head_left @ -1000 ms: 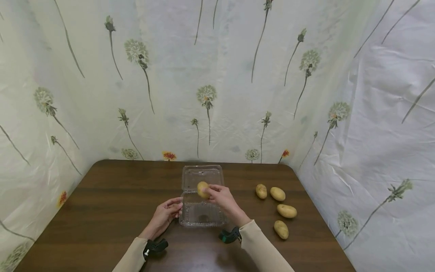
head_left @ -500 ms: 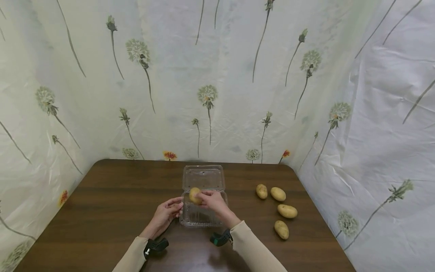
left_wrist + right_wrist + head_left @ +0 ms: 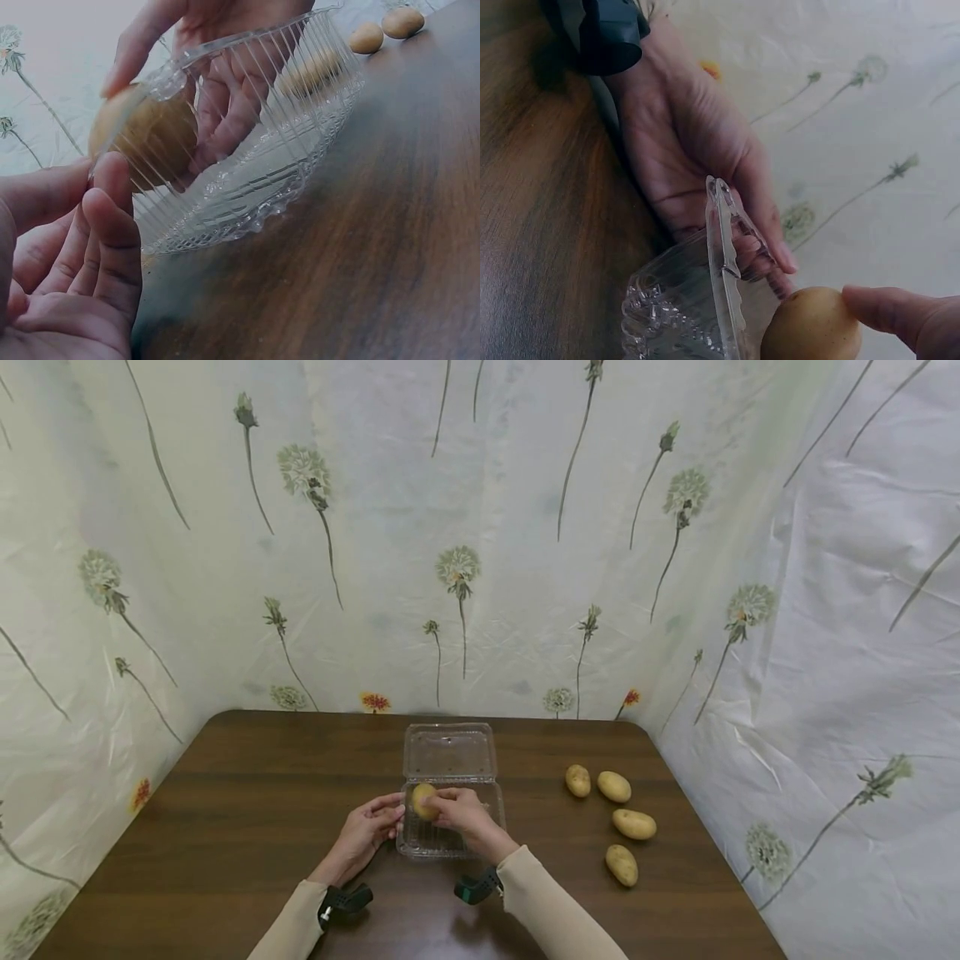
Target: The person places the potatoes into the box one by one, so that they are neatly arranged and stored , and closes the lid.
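A clear plastic clamshell container (image 3: 491, 793) stands on the table with its lid (image 3: 450, 753) laid back. My left hand (image 3: 362, 837) pinches the left rim of its base between thumb and fingers, as the left wrist view shows. My right hand (image 3: 467, 818) grips a yellow potato (image 3: 424, 802) by thumb and fingertips at the left side of the base. Through the ribbed wall (image 3: 300, 112) in the left wrist view, the potato (image 3: 154, 139) appears close behind the left fingers. The right wrist view catches this potato (image 3: 814, 326) near the container's rim (image 3: 724, 262).
Several loose potatoes (image 3: 633, 825) lie on the brown wooden table (image 3: 285, 777) to the right of the container. A flower-printed curtain (image 3: 510, 635) hangs behind the table and along its sides. A dark wrist camera (image 3: 477, 887) sits on each wrist.
My right hand has carried the potato left and lower, from over the back middle of the container to its left side. The left hand stays at the rim.
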Available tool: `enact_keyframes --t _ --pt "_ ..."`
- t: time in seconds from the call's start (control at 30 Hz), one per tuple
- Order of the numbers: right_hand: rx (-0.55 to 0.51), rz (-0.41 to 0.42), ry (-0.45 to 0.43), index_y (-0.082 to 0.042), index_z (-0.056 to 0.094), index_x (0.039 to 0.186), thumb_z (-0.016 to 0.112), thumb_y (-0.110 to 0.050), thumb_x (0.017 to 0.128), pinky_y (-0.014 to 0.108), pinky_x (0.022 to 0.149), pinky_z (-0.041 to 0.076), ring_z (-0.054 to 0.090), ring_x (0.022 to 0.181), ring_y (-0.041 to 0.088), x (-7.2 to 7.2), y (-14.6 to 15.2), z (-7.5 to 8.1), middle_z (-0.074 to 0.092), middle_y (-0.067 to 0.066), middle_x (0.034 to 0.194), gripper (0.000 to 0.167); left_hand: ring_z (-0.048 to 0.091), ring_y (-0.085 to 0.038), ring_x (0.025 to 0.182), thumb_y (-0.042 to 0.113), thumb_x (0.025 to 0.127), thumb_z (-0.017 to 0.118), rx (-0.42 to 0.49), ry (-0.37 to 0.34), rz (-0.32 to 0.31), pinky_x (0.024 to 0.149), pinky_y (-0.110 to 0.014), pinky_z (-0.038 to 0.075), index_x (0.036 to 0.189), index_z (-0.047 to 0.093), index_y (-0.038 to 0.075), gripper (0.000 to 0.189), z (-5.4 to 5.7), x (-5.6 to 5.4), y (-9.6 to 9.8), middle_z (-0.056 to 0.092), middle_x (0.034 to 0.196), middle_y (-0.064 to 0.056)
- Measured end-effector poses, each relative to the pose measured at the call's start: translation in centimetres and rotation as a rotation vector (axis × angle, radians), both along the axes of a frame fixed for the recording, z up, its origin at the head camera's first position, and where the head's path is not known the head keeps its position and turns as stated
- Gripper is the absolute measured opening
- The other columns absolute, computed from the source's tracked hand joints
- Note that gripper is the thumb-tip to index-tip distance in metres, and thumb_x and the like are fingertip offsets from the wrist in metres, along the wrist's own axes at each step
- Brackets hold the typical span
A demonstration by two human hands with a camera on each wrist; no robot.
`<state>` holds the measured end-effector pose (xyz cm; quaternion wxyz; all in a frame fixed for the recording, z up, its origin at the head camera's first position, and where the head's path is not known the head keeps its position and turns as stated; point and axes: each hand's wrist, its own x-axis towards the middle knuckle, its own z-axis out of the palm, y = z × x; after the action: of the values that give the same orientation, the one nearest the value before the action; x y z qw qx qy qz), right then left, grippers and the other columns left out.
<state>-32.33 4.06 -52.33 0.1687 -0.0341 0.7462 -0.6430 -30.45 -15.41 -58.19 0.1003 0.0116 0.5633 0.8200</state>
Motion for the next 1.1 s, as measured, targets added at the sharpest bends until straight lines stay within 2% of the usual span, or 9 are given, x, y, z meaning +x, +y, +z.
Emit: enact_keyframes --t 0.2,0.77,1.1 --pt "0.025 -0.004 -0.014 0.014 0.054 0.125 0.069 -0.016 0.088 0.036 0.085 0.056 0.066 0.096 0.024 -0.1 -0.3 -0.4 0.061 0.024 0.117 0.05 0.061 -0.008 0.07 0.01 0.095 0.061 0.008 -0.005 -0.002 0.06 -0.019 0.047 0.135 0.046 -0.006 0.045 -0.1 0.0 0.0 0.066 0.08 0.002" --pt "0.043 -0.035 -0.034 0.012 0.058 0.118 0.075 -0.017 0.083 0.029 0.076 0.057 0.067 0.084 0.017 -0.2 -0.6 -1.5 0.065 0.018 0.105 0.048 0.061 -0.008 0.07 0.008 0.095 0.061 0.016 -0.016 0.002 0.06 -0.019 0.047 0.135 0.045 -0.007 0.045 -0.1 0.0 0.1 0.067 0.08 0.001" --pt "0.067 -0.065 -0.013 0.01 0.06 0.117 0.074 -0.014 0.083 0.028 0.075 0.056 0.064 0.081 0.014 0.0 -0.7 -1.3 0.066 0.016 0.102 0.043 0.061 -0.008 0.07 0.009 0.095 0.06 0.01 -0.006 -0.01 0.06 -0.018 0.047 0.136 0.044 -0.007 0.047 0.0 0.0 0.0 0.067 0.081 0.002"
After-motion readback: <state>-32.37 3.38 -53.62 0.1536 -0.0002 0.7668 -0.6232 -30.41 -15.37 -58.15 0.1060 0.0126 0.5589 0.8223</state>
